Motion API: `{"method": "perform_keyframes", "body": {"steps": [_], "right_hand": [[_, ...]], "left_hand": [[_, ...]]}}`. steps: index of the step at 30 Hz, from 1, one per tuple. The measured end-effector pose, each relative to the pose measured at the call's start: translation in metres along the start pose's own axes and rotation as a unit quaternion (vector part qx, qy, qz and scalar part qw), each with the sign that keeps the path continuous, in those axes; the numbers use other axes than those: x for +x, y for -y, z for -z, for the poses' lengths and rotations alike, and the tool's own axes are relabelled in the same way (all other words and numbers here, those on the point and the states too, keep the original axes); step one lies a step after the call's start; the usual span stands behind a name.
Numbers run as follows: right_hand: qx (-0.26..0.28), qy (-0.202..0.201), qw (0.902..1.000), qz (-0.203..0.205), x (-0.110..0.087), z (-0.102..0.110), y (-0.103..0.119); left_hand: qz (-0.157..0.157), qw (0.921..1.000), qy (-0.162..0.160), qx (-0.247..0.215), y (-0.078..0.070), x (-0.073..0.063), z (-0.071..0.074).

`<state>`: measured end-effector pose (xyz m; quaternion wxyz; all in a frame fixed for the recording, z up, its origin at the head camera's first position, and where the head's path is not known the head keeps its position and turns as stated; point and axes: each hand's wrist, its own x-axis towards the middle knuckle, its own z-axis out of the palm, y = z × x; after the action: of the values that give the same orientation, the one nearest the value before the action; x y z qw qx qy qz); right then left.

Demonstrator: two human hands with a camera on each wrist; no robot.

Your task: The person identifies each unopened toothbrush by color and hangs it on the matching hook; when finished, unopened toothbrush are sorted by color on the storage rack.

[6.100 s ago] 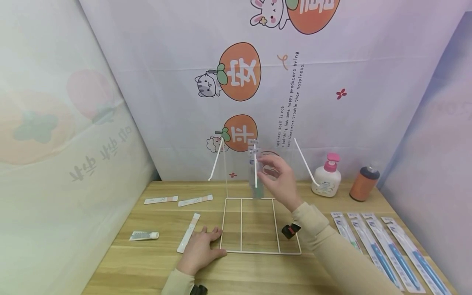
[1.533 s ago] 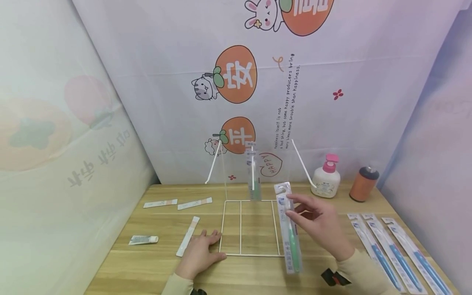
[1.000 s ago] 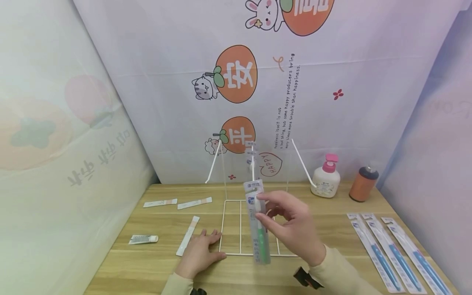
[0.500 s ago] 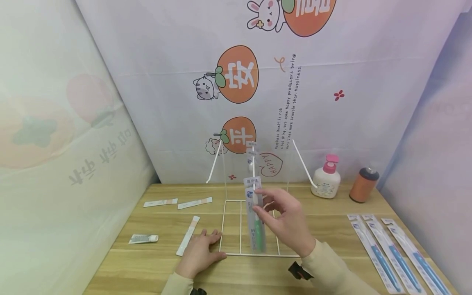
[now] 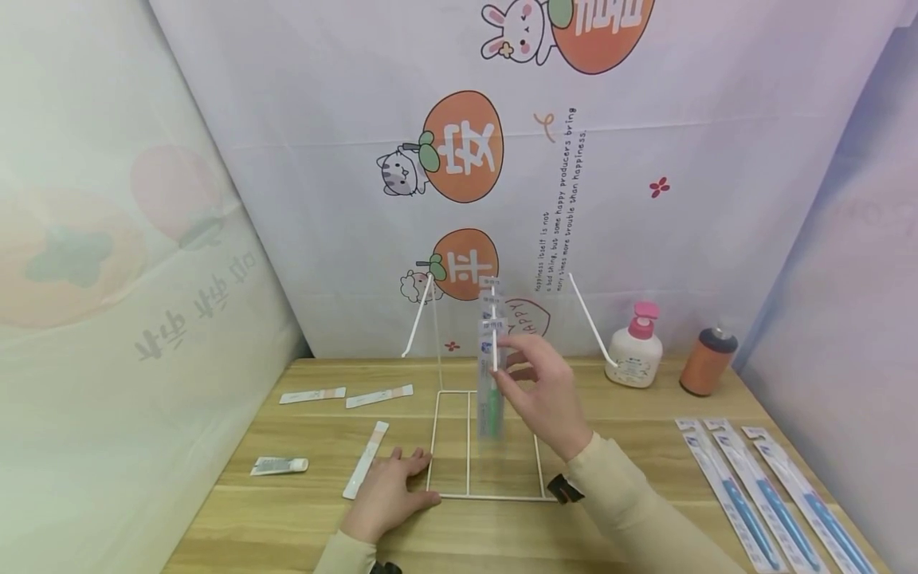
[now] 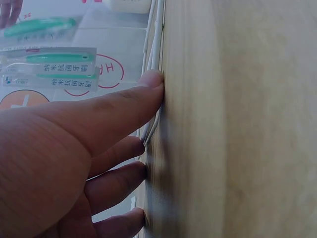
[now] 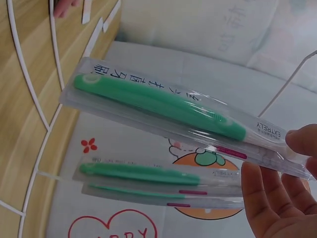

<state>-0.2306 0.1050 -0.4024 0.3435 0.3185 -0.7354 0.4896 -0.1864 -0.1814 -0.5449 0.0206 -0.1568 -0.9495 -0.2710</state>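
My right hand (image 5: pixel 541 391) pinches a green toothbrush in a clear blister pack (image 7: pixel 158 104) near its top, thumb on one face and fingers on the other. The pack hangs upright on the middle prong (image 5: pixel 495 355) of a white wire rack (image 5: pixel 469 446), the prong running through its top. Behind it on the same prong hang two more green packaged toothbrushes (image 7: pixel 143 171). My left hand (image 5: pixel 390 494) rests on the table at the rack's front left corner, fingers spread. Seen from the left wrist, its thumb (image 6: pixel 143 84) lies against the base wire.
Left and right prongs (image 5: pixel 591 319) of the rack hold nothing. Three blue packaged toothbrushes (image 5: pixel 763 494) lie at the right. A pink-topped pump bottle (image 5: pixel 634 355) and an orange bottle (image 5: pixel 706 367) stand at the back right. Narrow white sachets (image 5: pixel 380 395) and a small tube (image 5: pixel 280 465) lie left.
My right hand took a green packaged toothbrush from the right-hand row, brought it left onto the middle prong, and has since slid it backward along it. The left hand stayed put.
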Motion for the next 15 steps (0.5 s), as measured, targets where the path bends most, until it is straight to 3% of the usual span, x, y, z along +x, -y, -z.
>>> {"method": "perform_keyframes", "body": {"steps": [15], "right_hand": [[-0.039,-0.004,0.9991,-0.014,0.010,-0.009,-0.012]], "left_hand": [[-0.007,1.0000,-0.001,0.003,-0.004,-0.003,0.003]]}}
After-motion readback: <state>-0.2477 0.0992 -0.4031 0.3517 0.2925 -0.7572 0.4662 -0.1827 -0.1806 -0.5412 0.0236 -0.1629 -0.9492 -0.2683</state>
